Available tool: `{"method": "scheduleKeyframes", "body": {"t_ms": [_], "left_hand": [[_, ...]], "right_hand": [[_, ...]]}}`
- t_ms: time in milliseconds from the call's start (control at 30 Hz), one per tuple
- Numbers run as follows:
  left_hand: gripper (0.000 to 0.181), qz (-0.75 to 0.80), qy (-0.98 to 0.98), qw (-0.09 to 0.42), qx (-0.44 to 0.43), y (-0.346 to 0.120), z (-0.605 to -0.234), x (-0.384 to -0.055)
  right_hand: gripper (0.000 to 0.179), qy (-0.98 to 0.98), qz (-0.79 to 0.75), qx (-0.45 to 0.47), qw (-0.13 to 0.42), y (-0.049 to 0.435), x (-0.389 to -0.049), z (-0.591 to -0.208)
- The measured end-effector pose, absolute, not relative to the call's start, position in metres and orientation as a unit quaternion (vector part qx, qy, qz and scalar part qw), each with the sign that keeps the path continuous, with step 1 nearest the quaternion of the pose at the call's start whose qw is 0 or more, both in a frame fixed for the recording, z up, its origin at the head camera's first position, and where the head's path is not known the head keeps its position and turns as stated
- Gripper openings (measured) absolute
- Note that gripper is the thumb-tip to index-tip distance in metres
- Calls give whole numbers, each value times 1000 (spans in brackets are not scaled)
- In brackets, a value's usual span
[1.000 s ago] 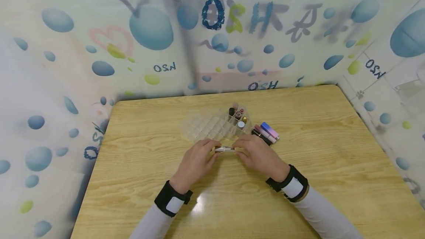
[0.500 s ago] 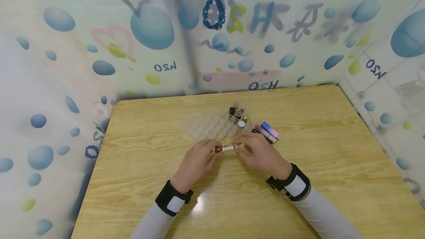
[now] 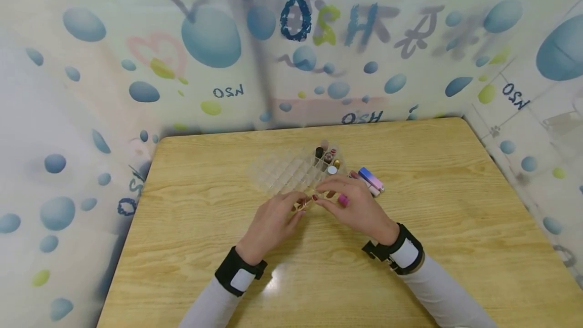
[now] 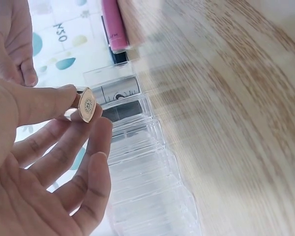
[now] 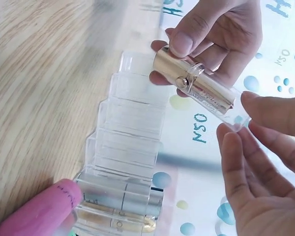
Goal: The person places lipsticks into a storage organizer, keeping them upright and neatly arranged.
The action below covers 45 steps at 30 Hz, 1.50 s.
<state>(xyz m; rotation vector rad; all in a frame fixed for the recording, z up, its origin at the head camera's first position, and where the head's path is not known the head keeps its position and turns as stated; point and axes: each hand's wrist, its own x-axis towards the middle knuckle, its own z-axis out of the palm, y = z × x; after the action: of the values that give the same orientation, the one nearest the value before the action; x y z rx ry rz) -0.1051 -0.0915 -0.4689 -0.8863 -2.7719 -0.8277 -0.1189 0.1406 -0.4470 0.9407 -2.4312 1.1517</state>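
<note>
A gold lipstick with a clear cap is held between both hands over the table. My left hand pinches the gold base between thumb and fingers; in the left wrist view the round end of the base faces the camera. The fingertips of my right hand pinch the far end of the clear cap, as the right wrist view shows. Just beyond the hands stands a clear compartment organizer, with several lipsticks and tubes upright at its right end.
Right of the organizer, a blue-and-pink tube lies beside other tubes, partly hidden by my right hand. A pink tube lies near them. The wooden table runs back to a patterned wall covering.
The lipstick has gone from nearly level to tilted, its right end raised. My right fingers have shifted slightly up and left, and the pink tube's end now shows by that hand.
</note>
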Motion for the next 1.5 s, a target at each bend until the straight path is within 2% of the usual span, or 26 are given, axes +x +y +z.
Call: {"method": "scheduleKeyframes", "body": {"t_ms": [267, 567, 833, 1133, 1333, 1500], "left_hand": [[28, -280, -911, 59, -297, -90, -465, -105], [29, -289, -907, 53, -303, -89, -461, -108], [46, -245, -912, 140, -298, -92, -460, -111], [58, -228, -930, 170, -232, -107, -466, -122], [62, -214, -954, 133, -162, -120, -473, -133], [58, -211, -962, 99, -146, -129, -474, -134]], "right_hand": [[12, -827, 425, 342, 133, 141, -120, -442], [14, -818, 432, 354, 136, 141, -125, -437], [13, -801, 449, 355, 177, 141, -124, -435], [12, -799, 443, 358, 194, 142, -125, -436], [10, -800, 441, 357, 197, 142, -127, -434], [11, -803, 440, 349, 196, 143, -130, -435]]}}
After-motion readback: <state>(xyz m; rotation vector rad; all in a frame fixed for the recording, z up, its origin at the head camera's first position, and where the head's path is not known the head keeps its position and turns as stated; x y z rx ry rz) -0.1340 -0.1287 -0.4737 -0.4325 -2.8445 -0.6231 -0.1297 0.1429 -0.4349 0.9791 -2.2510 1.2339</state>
